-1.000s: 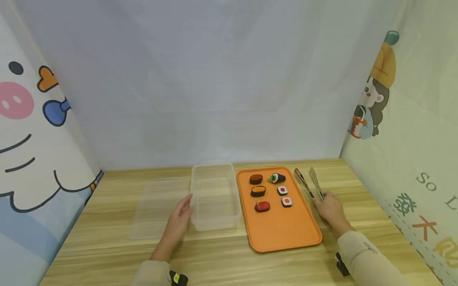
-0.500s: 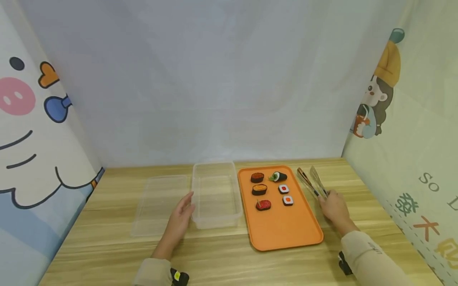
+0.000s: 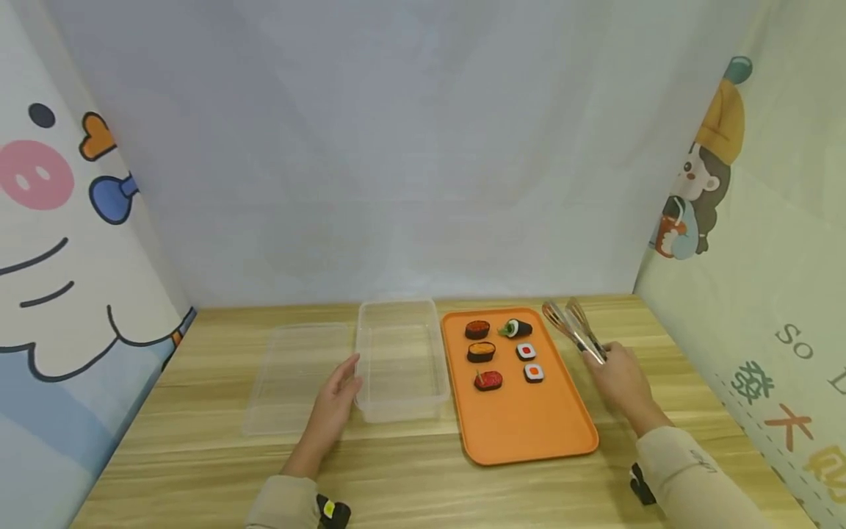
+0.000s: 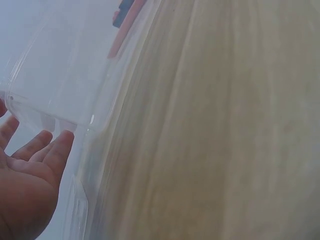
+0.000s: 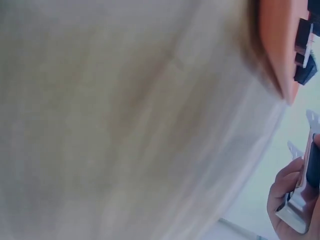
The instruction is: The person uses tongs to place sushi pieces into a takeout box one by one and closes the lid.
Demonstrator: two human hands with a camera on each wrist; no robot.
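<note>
My left hand (image 3: pixel 333 400) rests its fingertips against the near left side of a clear plastic box (image 3: pixel 402 411); its fingers (image 4: pixel 59 150) are fairly straight at the box wall in the left wrist view. My right hand (image 3: pixel 621 378) grips metal tongs (image 3: pixel 581 339) by the handle end, right of an orange tray (image 3: pixel 522 433). The tongs' tips point away from me, spread apart. On the tray lie several sushi pieces: dark-wrapped ones topped with orange (image 3: pixel 481 352) and red (image 3: pixel 488 380), white rolls (image 3: pixel 533 373) and a hand roll (image 3: pixel 515 328). The right wrist view shows the tongs (image 5: pixel 300 202) in the curled fingers.
A clear flat lid (image 3: pixel 297 382) lies on the wooden table (image 3: pixel 198 411) left of the box. A pale curtain (image 3: pixel 410 184) hangs behind the table, with printed sheets (image 3: pixel 760 294) at the sides.
The tongs, held in my right hand, have shifted, and their arms stand closer together than before. My left hand stays at the box. The head view has moved slightly.
</note>
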